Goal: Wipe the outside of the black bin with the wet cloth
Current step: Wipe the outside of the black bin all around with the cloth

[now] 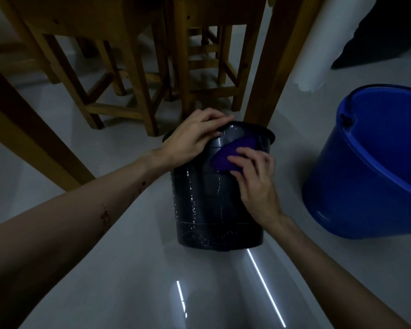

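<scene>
Black bin: stands upright on the pale floor, long axis vertical, its near wall streaked with water drops.
Wooden stools: behind the black bin, to its left and straight behind.
Left hand: left of the black bin's top, fingers curled over the rim, gripping it to steady it.
Wet cloth: purple, pressed flat on the black bin's upper near wall, just under the rim.
Right hand: on the black bin's right side, fingers holding the wet cloth against the wall.
Key relation: most unwiped wall lies below the right hand, so the stroke probably runs down the bin's long axis; the right hand is nearer that area.
Blue bucket: right of the black bin, apart from it.
</scene>
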Demonstrator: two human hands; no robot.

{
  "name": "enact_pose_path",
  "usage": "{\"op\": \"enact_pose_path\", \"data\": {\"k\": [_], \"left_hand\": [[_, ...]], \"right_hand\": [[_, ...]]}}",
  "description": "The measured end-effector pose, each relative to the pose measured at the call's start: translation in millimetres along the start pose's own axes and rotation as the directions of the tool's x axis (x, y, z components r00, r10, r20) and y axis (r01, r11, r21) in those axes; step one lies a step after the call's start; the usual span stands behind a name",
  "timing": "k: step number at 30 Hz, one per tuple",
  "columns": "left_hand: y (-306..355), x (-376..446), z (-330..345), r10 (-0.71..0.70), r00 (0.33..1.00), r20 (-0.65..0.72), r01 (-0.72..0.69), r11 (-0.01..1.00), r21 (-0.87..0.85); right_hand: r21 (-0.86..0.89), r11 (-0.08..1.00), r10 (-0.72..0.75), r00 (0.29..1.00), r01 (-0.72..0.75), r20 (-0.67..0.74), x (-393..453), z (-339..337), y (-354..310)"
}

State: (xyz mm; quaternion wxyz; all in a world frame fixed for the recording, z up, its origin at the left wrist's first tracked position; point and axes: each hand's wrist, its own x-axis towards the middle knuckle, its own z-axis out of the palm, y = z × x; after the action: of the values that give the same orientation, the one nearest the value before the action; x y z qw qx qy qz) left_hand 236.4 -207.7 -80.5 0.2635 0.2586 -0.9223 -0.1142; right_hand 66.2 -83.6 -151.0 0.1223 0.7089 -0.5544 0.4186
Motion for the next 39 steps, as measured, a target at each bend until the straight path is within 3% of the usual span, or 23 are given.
{"op": "enact_pose_path", "data": {"k": [9,16,18,20,23,26,33,39], "left_hand": [[0,3,5,-0.027,0.999,-0.04,0.024,0.997,-0.076],[0,5,-1,-0.04,0.999,-0.026,0.037,0.992,-0.119],[3,7,-4,-0.039,0.999,-0.022,0.036,0.992,-0.119],[11,11,-5,-0.031,0.999,-0.038,0.027,0.993,-0.112],[15,14,-7,-0.132,0.989,-0.073,0.126,0.989,-0.077],[7,8,-3,-0.272,0.962,-0.009,0.271,0.961,-0.056],[3,6,1,-0.113,0.991,0.066,0.118,0.991,-0.066],[4,13,0,-0.088,0.994,0.058,0.091,0.995,-0.048]], "right_hand": [[0.017,0.955,-0.294,0.935,0.297,0.195,-102,-9,-14],[0.036,0.926,-0.372,0.892,0.376,0.256,-111,-34,-12],[0.003,0.973,-0.228,0.962,0.23,0.151,-85,-39,-6],[0.04,0.996,0.083,0.997,-0.083,0.001,-56,-38,3],[0.18,0.882,0.459,0.88,-0.435,-0.12,-23,-29,16],[0.208,0.841,0.528,0.841,-0.499,-0.119,-12,-17,20],[0.137,0.904,0.414,0.909,-0.405,-0.042,-8,-9,15],[0.013,1.0,0.026,1.0,-0.027,0.013,-27,-6,-6]]}}
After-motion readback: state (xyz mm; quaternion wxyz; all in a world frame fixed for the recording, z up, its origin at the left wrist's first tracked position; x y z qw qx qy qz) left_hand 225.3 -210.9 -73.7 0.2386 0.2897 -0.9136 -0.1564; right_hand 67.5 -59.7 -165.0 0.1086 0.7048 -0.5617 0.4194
